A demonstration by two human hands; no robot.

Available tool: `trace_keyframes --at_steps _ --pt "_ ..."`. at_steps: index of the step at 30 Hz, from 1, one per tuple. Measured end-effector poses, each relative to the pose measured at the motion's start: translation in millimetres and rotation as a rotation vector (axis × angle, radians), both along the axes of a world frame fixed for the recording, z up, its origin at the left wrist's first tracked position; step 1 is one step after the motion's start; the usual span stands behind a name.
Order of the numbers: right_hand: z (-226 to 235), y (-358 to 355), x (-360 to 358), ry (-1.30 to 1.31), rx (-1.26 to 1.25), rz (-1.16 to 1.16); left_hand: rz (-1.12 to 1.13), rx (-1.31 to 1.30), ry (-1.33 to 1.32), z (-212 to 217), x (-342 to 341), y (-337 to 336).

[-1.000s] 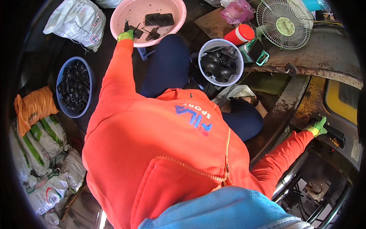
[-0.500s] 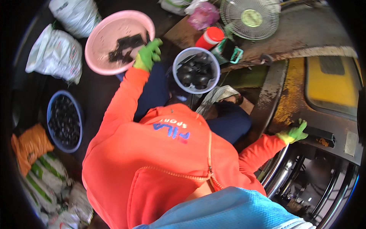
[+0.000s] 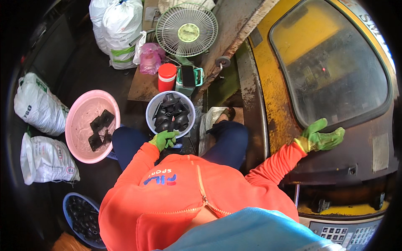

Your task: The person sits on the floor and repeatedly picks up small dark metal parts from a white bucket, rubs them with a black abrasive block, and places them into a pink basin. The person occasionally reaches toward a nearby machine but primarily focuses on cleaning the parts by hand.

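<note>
a dim, cluttered workshop floor beside a yellow machine (image 3: 276, 83). the left hand (image 3: 164, 139), green-gloved, hangs with fingers loosely curled and holding nothing, just at the near rim of the grey bucket (image 3: 151, 109) of black moulded parts (image 3: 171, 115). the right hand (image 3: 320, 137) rests spread open against the machine's door.

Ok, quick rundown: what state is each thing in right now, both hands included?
Left hand: gloved, at the near rim of the grey bucket, holding nothing visible.
Right hand: gloved, fingers spread, flat against the machine door.
Grey bucket: upright, full of black parts.
Pink basin: a few black parts inside.
Blue basin: filled with black parts.
Machine door: shut.
Fan: whether running, cannot tell.
</note>
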State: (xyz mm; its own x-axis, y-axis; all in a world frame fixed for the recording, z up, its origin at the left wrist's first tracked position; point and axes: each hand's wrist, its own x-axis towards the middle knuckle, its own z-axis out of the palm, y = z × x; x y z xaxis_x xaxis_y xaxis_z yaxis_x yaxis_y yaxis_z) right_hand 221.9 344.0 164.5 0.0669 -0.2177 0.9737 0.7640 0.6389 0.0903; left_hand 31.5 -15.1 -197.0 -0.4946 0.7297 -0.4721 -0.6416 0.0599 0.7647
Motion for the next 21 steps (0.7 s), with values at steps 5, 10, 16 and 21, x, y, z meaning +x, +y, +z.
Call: trace_keyframes --at_steps 5,10,16,21 --pt "2 1 36 -0.022 -0.138 -0.432 -0.011 -0.084 -0.021 0 3 -4" --pt "8 -28 85 -0.137 -0.061 -0.606 -0.023 -0.045 -0.001 -10 6 -3" --pt "9 -29 102 -0.246 -0.012 -0.543 0.085 -0.071 -0.051 -14 6 -10" --pt "10 -34 102 -0.266 -0.023 -0.645 0.246 -0.065 -0.165 -16 9 -18"
